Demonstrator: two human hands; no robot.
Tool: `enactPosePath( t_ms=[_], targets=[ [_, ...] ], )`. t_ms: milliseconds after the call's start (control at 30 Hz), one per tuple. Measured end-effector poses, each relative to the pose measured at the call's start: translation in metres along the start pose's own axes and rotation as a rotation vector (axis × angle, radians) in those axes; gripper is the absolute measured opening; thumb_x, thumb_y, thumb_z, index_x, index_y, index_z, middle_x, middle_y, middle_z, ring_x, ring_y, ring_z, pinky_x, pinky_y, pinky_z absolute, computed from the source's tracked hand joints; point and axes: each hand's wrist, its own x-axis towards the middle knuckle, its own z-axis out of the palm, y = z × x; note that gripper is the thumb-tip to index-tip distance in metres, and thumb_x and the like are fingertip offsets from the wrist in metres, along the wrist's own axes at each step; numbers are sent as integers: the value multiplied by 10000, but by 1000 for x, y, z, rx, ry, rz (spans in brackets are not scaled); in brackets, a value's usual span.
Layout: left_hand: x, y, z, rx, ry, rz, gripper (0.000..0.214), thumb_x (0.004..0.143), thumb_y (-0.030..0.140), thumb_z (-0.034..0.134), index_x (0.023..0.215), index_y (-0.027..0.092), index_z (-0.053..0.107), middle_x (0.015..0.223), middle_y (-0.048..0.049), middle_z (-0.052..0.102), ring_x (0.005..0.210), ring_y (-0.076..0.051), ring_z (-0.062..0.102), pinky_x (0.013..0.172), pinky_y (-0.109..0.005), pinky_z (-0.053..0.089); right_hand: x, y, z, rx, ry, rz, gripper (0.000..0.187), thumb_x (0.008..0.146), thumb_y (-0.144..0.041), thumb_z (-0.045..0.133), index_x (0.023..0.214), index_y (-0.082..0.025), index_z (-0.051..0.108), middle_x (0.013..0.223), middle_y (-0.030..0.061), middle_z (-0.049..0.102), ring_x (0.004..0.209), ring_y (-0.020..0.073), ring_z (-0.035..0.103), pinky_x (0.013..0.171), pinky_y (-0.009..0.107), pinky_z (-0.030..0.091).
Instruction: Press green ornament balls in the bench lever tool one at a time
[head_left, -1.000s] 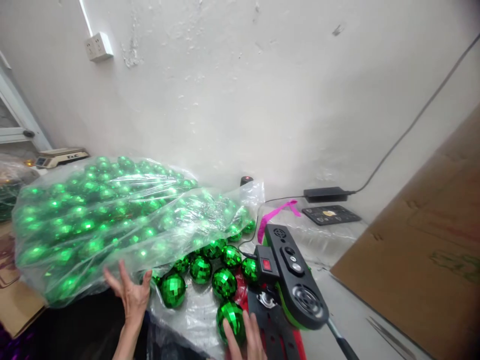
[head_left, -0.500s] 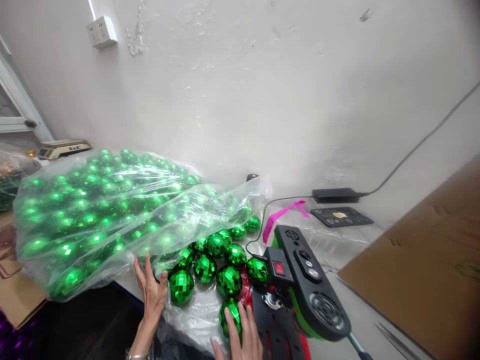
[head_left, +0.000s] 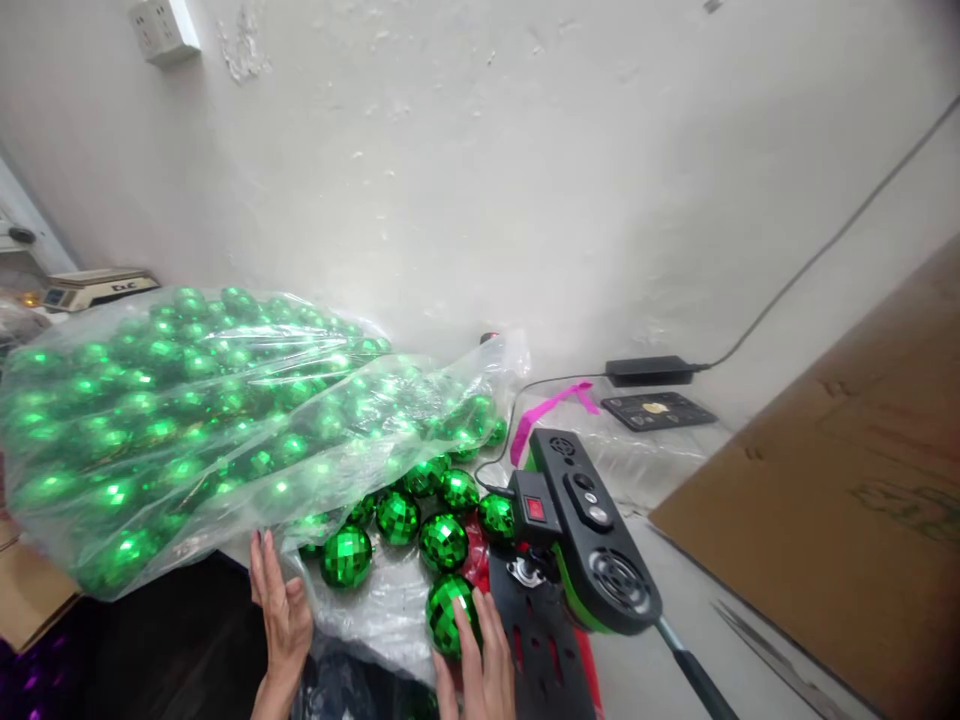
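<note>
Several shiny green faceted balls (head_left: 346,557) lie loose at the mouth of a clear plastic bag (head_left: 247,470) full of more such balls. My left hand (head_left: 282,612) is at the bag's lower edge, left of the nearest loose ball. Its fingers are stretched out, and nothing shows in it. My right hand (head_left: 480,660) is open, with its extended fingertips on the right side of one green ball (head_left: 448,612) at the front. Part of another green ball (head_left: 424,703) shows at the bottom edge, left of my right hand.
A black and green device with a red switch (head_left: 600,535) stands right of the balls over a black slotted plate (head_left: 536,635). Behind it lie a pink ribbon (head_left: 551,415), a power adapter (head_left: 649,371) and a dark phone-like slab (head_left: 658,410). A cardboard box (head_left: 840,480) stands at right.
The view has shifted, so the scene sits further left and higher. My left hand has drawn slightly back from the bag and balls, its fingers closer together. My right hand remains at the front ball.
</note>
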Motion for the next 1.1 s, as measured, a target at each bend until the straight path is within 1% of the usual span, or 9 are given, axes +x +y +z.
enactPosePath(
  t_ms=[233,367,467,533,633,733,800,900,1100],
  targets=[
    [-17,5,-8,-22,54,84,953,1054,815,287,1721,139,365,1707,-284,453,1642,-463,382,1359,-668,255,3,-4,1,-12,-10,63,711,1106,-450,596,1754,-284,355,1640,190,594,1382,388,708,1045,491,646],
    [-26,18,-14,-33,77,145,856,1086,754,294,1704,169,390,1731,-271,414,1661,-461,349,1355,-676,249,7,-4,0,-46,-12,77,686,1121,-442,555,1751,-262,351,1598,204,622,1343,369,727,977,446,657],
    [-37,32,-17,6,54,222,750,1075,673,474,1666,213,426,1685,-250,470,1660,-459,353,1339,-710,270,10,-6,0,-68,-34,85,687,1121,-440,548,1751,-264,339,1581,204,636,1329,369,734,962,443,657],
    [-47,44,-16,49,-8,323,624,1046,511,632,1598,252,496,1584,-226,579,1627,-445,420,1324,-731,291,12,-7,-1,-71,-29,84,688,1115,-427,560,1748,-267,344,1565,197,651,1337,365,732,988,448,655],
    [-58,69,-7,68,-150,564,440,1038,240,636,1473,304,618,1451,-164,706,1526,-368,564,1328,-672,313,11,-9,-4,-53,4,72,699,1093,-392,606,1738,-256,375,1552,192,664,1335,354,738,1020,443,659],
    [-57,100,12,43,-268,776,498,1038,66,528,1463,296,648,1458,-125,731,1479,-273,615,1267,-493,427,5,-9,-9,-16,36,60,716,1055,-376,668,1717,-252,425,1533,189,679,1299,351,761,1016,437,670],
    [-50,118,25,41,-313,778,536,1038,19,495,1489,272,633,1504,-131,710,1506,-261,595,1177,-422,511,-1,-7,-14,-7,63,59,702,1043,-365,684,1699,-248,462,1495,189,702,1272,352,773,1000,442,680],
    [-39,132,41,17,-345,776,513,1048,23,499,1475,269,642,1528,-136,698,1508,-272,596,1122,-415,564,-8,-6,-22,-13,102,75,650,1041,-351,693,1661,-249,527,1436,186,733,1243,357,782,968,457,693],
    [-31,131,47,-11,-371,818,442,1048,55,533,1428,235,669,1486,-137,733,1478,-282,612,1139,-447,568,-9,-14,-34,35,101,108,677,992,-347,765,1632,-245,567,1405,175,752,1227,362,792,959,455,701]
  ],
)
